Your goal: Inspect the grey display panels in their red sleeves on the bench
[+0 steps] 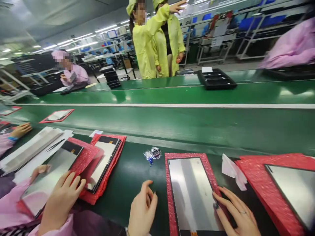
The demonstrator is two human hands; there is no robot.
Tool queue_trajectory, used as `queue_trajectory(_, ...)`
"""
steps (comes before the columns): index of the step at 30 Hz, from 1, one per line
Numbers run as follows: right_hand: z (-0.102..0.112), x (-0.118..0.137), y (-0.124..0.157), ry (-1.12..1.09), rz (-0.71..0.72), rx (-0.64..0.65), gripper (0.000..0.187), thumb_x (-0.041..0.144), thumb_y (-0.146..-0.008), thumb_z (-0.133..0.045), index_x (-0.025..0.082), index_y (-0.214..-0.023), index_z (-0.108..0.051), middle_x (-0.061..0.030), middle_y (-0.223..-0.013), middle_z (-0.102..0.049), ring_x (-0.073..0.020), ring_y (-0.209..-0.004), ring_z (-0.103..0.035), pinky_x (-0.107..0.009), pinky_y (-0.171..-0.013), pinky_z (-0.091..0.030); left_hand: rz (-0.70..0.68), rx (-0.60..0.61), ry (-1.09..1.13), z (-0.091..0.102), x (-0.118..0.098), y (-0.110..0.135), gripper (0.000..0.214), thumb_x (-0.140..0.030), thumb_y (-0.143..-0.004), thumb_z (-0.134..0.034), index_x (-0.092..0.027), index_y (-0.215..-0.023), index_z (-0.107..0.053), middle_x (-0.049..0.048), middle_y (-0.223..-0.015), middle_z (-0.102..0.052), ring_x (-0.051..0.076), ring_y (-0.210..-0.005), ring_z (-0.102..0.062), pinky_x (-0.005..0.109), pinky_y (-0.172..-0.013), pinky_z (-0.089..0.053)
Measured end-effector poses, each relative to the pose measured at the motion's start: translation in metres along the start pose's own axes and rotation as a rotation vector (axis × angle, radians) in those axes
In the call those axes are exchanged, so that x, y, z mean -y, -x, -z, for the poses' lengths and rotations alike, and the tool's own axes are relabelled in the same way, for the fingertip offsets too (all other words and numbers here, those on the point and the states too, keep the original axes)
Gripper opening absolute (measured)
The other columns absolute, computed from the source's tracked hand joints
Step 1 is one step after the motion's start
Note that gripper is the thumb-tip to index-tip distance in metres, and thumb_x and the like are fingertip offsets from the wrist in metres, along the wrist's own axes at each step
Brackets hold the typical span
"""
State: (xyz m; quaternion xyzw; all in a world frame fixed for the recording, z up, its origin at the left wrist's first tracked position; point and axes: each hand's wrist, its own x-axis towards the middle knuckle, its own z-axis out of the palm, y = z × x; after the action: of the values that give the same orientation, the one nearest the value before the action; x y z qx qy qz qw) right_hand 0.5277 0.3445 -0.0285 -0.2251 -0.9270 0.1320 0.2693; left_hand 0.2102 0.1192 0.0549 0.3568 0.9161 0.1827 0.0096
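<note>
A display panel point(190, 193) with a silvery face and thin dark frame lies on a red bubble-wrap pouch point(209, 167) on the green bench in front of me. My right hand point(237, 213) rests at the panel's right edge, fingers stretched out and fingertips touching it. To the left of the pouch, my left hand point(142, 209) hovers over the bench, loosely curled, thumb and index finger apart, with nothing visible in it. Beyond it lies a small clear plastic item with blue parts point(152, 154). A crumpled white tissue point(233, 172) sits right of the panel.
At right, another panel point(292, 190) lies on stacked red pouches point(261, 177). On my left, a co-worker's hands point(59, 200) handle a panel beside a red pouch stack point(110, 170). A green conveyor belt point(157, 121) runs across, with black trays point(216, 78) and people beyond.
</note>
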Motion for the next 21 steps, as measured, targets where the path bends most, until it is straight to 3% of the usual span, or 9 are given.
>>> queue_trajectory(3,-0.008,0.016,-0.010,0.043,-0.052,0.010,0.036,0.044,-0.113,-0.031,0.020,-0.131,-0.052,-0.0106,-0.140,-0.048,-0.0312,-0.123,-0.049,-0.047,-0.094,-0.038,-0.048,0.095,0.058,-0.020,-0.039,0.019,0.037,-0.046,-0.098,-0.057,-0.017,-0.121,-0.060,0.0109,-0.116,-0.062,0.020,-0.097,-0.062,0.038,-0.086,-0.057)
queue_trajectory(6,-0.008,0.030,-0.020,0.092,-0.089,0.052,0.047,0.045,-0.114,-0.026,0.015,-0.148,-0.039,-0.0140,-0.153,-0.034,-0.0336,-0.134,-0.038,-0.050,-0.103,-0.031,-0.118,0.210,0.083,-0.029,-0.054,0.035,0.037,-0.045,-0.098,-0.057,-0.017,-0.122,-0.061,0.0091,-0.109,-0.065,0.018,-0.088,-0.064,0.034,-0.078,-0.057)
queue_trajectory(9,-0.002,0.038,-0.020,0.118,-0.060,0.117,0.043,0.028,-0.112,-0.022,0.024,-0.152,-0.035,-0.0037,-0.162,-0.020,-0.0327,-0.146,-0.020,-0.054,-0.108,-0.025,-0.167,0.335,0.113,-0.033,-0.059,0.040,0.038,-0.037,-0.101,-0.048,-0.022,-0.134,-0.058,0.0035,-0.092,-0.066,0.014,-0.071,-0.061,0.026,-0.069,-0.054)
queue_trajectory(12,0.000,0.047,-0.017,0.139,-0.078,0.164,0.048,0.014,-0.106,-0.024,0.026,-0.150,-0.038,0.0022,-0.159,-0.028,-0.0286,-0.147,-0.017,-0.057,-0.110,-0.021,-0.123,0.447,0.118,-0.034,-0.063,0.038,0.045,-0.030,-0.101,-0.037,-0.027,-0.143,-0.053,0.0002,-0.085,-0.065,0.014,-0.069,-0.061,0.026,-0.071,-0.052)
queue_trajectory(17,-0.007,0.061,-0.013,0.164,-0.174,0.134,0.049,0.007,-0.104,-0.025,0.019,-0.147,-0.042,-0.0016,-0.157,-0.031,-0.0284,-0.146,-0.020,-0.060,-0.111,-0.020,-0.076,0.485,0.038,-0.030,-0.069,0.036,0.045,-0.032,-0.103,-0.035,-0.032,-0.145,-0.051,0.0010,-0.093,-0.067,0.017,-0.078,-0.064,0.028,-0.077,-0.051)
queue_trajectory(21,-0.006,0.066,-0.015,0.166,-0.208,0.093,0.045,0.008,-0.105,-0.025,0.014,-0.143,-0.049,-0.0081,-0.151,-0.042,-0.0314,-0.142,-0.027,-0.063,-0.111,-0.022,-0.063,0.516,-0.023,-0.028,-0.069,0.037,0.044,-0.033,-0.105,-0.037,-0.034,-0.147,-0.047,0.0004,-0.096,-0.069,0.017,-0.081,-0.066,0.027,-0.079,-0.052)
